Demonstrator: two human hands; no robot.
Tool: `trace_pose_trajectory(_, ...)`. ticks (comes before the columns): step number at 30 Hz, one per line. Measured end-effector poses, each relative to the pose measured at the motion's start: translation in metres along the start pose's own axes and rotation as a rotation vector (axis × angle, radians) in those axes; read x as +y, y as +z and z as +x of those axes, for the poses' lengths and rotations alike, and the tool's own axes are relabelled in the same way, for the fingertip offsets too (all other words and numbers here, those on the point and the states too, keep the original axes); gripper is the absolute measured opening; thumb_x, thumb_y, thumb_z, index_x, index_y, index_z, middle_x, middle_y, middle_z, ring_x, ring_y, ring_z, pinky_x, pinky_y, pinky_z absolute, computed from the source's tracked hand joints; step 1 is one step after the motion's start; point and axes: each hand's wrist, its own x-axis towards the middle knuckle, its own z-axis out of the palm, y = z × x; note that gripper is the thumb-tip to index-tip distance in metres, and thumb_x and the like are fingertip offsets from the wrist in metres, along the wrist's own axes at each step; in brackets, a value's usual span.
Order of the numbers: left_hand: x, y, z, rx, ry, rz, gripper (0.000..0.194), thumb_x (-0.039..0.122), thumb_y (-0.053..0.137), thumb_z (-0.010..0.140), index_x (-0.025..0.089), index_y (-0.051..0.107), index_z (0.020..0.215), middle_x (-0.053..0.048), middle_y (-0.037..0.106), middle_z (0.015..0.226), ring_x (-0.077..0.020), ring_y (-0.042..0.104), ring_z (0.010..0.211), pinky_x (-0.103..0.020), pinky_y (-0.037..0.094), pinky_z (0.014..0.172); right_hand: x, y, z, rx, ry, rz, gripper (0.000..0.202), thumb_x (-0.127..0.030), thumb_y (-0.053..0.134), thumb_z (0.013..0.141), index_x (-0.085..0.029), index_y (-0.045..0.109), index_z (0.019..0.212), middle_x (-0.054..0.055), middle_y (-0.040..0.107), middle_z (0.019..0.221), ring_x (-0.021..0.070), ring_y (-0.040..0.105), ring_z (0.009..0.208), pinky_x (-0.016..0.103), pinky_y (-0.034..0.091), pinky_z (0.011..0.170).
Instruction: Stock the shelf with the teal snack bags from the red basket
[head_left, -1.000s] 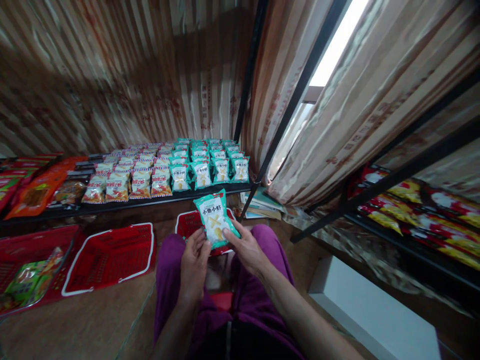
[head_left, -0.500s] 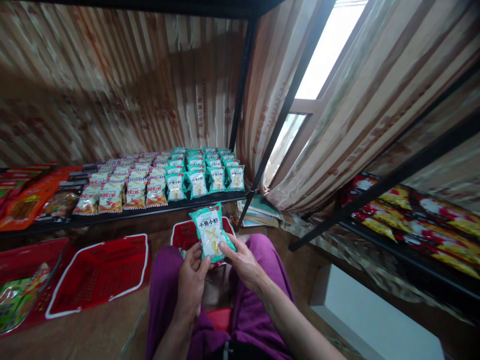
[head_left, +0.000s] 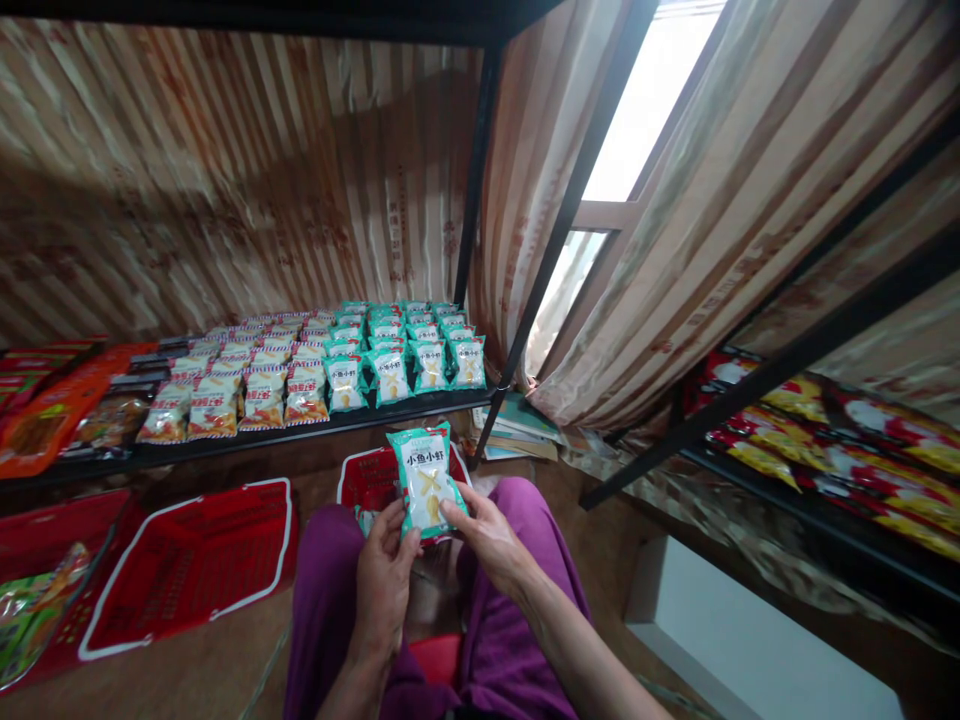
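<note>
One teal 小鱼小虾 snack bag point(head_left: 427, 478) held two-handed, not in the rows.
Left hand point(head_left: 382, 580) part-closed, gripping bag's lower left edge; right hand point(head_left: 491, 538) part-closed, thumb over lower right front. Bag overlaps red basket point(head_left: 366, 478) in view; teal-and-white bit inside, count left unclear. Beyond, matching teal bags point(head_left: 391, 376) line black shelf point(head_left: 367, 418) near its right end, up to front edge; those rows look done.

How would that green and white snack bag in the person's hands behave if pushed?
The snack bag is probably light for its size: the left hand and right hand hold it just by its lower part. Its puffed-looking front suggests a soft, springy give rather than stiffness. The shiny wrapper may be somewhat slippery.
</note>
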Motion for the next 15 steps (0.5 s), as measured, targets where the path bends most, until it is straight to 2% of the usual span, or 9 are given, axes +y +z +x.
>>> trace_pose_trajectory(9,-0.009,0.005,0.002,-0.001,-0.012,-0.020,0.043,0.025,0.069,0.063,0.017,0.060,0.104,-0.009,0.069,0.106,-0.0180,0.065,0.087,-0.025,0.049,0.066,0.005,-0.012,0.003,0.036,-0.023,-0.012,0.049,-0.045,0.073,0.072,-0.017,0.062,0.110,0.005,0.070,0.096,0.0188,0.064,0.082,0.030,0.049,0.074)
trace_pose_trajectory(15,-0.006,0.011,0.009,-0.026,-0.018,0.029,0.044,0.029,0.067,0.065,0.015,0.057,0.105,-0.004,0.069,0.081,-0.0128,0.062,0.061,-0.025,0.046,0.057,0.002,-0.016,0.009,0.040,-0.015,0.029,0.048,-0.046,0.073,0.072,-0.019,0.062,0.109,0.005,0.070,0.096,0.0185,0.064,0.080,0.030,0.049,0.074)
